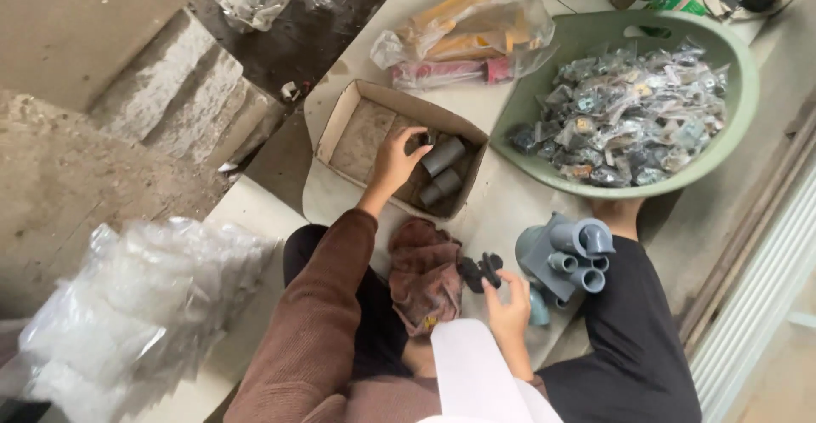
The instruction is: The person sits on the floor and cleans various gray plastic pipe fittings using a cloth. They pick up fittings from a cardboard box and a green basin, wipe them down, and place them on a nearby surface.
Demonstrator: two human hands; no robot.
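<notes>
My left hand [398, 158] reaches into an open cardboard box [367, 102] and its fingers close around a small dark grey tube piece [443, 156]; two more such pieces [440, 187] lie beside it in the box. My right hand [508, 308], in a white sleeve, pinches a small black plastic part [479, 270] near my lap. Just right of that hand rests a grey plastic fitting with several round sockets [568, 253].
A green oval basin [739, 108] full of small bagged parts sits at the right. Clear bags of orange and red sticks [467, 36] lie behind the box. A brown rag [422, 274] lies on my lap. Crumpled clear bags [127, 312] are piled at left.
</notes>
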